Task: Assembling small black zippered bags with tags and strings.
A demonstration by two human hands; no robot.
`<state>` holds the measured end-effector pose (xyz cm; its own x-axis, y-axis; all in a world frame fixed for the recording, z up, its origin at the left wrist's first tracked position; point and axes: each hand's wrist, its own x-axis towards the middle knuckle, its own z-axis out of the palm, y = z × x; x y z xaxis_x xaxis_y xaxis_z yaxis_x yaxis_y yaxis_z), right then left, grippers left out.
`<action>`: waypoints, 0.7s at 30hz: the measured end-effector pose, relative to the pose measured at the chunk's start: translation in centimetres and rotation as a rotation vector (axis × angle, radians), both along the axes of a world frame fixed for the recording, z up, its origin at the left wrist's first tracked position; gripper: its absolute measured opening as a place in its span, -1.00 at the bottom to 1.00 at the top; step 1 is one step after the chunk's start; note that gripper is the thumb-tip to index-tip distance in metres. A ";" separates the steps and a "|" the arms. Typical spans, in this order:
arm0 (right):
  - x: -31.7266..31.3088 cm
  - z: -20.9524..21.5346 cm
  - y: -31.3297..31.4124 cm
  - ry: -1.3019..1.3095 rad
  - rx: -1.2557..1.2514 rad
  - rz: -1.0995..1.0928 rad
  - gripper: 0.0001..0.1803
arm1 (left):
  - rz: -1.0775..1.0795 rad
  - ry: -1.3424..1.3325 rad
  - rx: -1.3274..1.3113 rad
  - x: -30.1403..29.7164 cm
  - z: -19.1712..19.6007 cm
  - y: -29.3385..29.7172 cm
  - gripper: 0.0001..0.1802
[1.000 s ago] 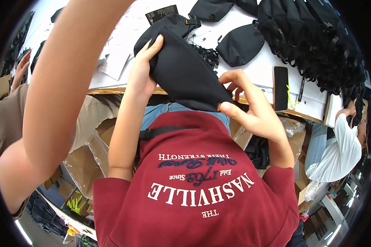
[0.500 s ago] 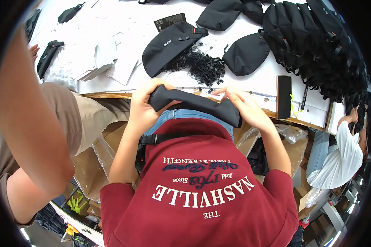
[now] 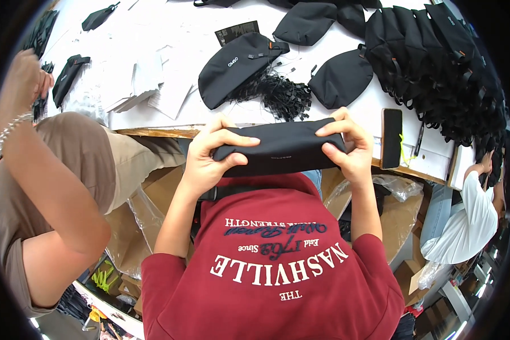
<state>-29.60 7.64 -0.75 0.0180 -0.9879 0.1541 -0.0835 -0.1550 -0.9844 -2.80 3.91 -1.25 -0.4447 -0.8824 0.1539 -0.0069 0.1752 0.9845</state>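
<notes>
A black fabric pouch [image 3: 277,148] is stretched between my two hands, just in front of the table's near edge. My left hand [image 3: 218,148] grips its left end, thumb and fingers on the cloth. At the other end my right hand [image 3: 348,144] pinches the fabric the same way. Small pale lettering shows on the side of the pouch toward me. Beyond it on the table lie a similar black pouch [image 3: 235,68] with an orange tab, a heap of black strings with small tags [image 3: 283,96], and another black pouch [image 3: 341,79].
Many black pouches [image 3: 413,34] are piled at the right. A phone [image 3: 391,139] and a black pen [image 3: 419,139] lie at the table's edge. White papers [image 3: 173,93] lie left of centre. Co-workers sit close at left, with a bare arm [image 3: 56,181], and at right, in a white shirt [image 3: 464,221].
The pouch has turned so its lettered side shows, and both hands now grip its ends. The left co-worker's forearm has swung down into view, with its hand beside the table.
</notes>
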 end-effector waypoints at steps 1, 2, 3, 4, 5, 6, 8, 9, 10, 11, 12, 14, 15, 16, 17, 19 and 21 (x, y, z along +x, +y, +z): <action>-0.1 -0.2 0.0 -0.001 -0.004 0.001 -0.84 | -0.033 -0.059 0.001 0.0 0.1 -0.1 -0.66; -0.5 -0.5 0.0 -0.026 0.006 0.000 -0.85 | -0.030 -0.082 0.035 -0.3 0.1 -0.3 -0.64; -0.8 -0.8 0.0 -0.049 0.015 -0.001 -0.85 | -0.032 -0.080 0.028 -0.5 0.1 -0.6 -0.64; -1.0 -1.1 0.1 -0.061 0.022 -0.012 -0.84 | -0.067 -0.084 0.029 -0.8 0.1 -1.0 -0.63; -1.1 -1.1 0.2 -0.053 0.013 -0.023 -0.84 | -0.106 -0.084 0.028 -1.2 0.2 -1.3 -0.63; -1.2 -1.1 0.2 -0.091 0.030 -0.060 -0.84 | -0.119 -0.059 0.069 -1.6 0.4 -1.7 -0.61; -1.7 -0.5 0.3 -0.118 0.035 -0.140 -0.84 | -0.159 -0.091 0.026 -1.7 0.1 -3.4 -0.55; -2.0 0.2 0.2 -0.092 0.001 -0.185 -0.85 | -0.154 -0.089 -0.008 -1.8 0.1 -4.5 -0.50; -2.8 1.0 -0.2 -0.072 -0.054 -0.236 -0.85 | -0.025 -0.184 -0.040 -1.4 -0.7 -5.5 -0.41; -3.9 2.0 -0.5 -0.050 -0.109 -0.294 -0.85 | 0.101 -0.274 -0.068 -0.9 -1.8 -6.6 -0.33; -5.1 3.3 -0.8 -0.025 -0.143 -0.379 -0.84 | 0.221 -0.538 -0.234 -0.6 -2.7 -7.4 -0.22; -7.4 6.3 -1.7 0.061 -0.253 -0.594 -0.82 | 0.359 -0.847 -0.397 0.1 -4.3 -8.5 -0.06; -8.3 8.1 -2.4 0.118 -0.308 -0.723 -0.81 | 0.363 -0.900 -0.388 0.4 -5.1 -9.0 -0.01; -9.6 9.8 -3.3 0.178 -0.389 -0.846 -0.78 | 0.357 -0.915 -0.399 0.6 -6.0 -9.3 0.03; -11.4 11.4 -4.1 0.234 -0.467 -0.969 -0.75 | 0.339 -0.937 -0.428 0.7 -6.4 -9.5 0.03; -16.9 13.7 -6.2 0.212 -0.616 -1.123 -0.69 | 0.306 -0.901 -0.379 0.6 -7.3 -9.9 0.06; -21.8 15.8 -8.4 0.091 -0.642 -1.174 -0.68 | 0.297 -0.901 -0.413 0.2 -6.8 -9.8 0.07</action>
<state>-51.36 -0.74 15.09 -0.7498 -0.1797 0.6369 -0.5457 -0.3764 -0.7487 -2.63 -5.88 -8.09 -0.3184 -0.9292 0.1875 -0.8097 0.3694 0.4559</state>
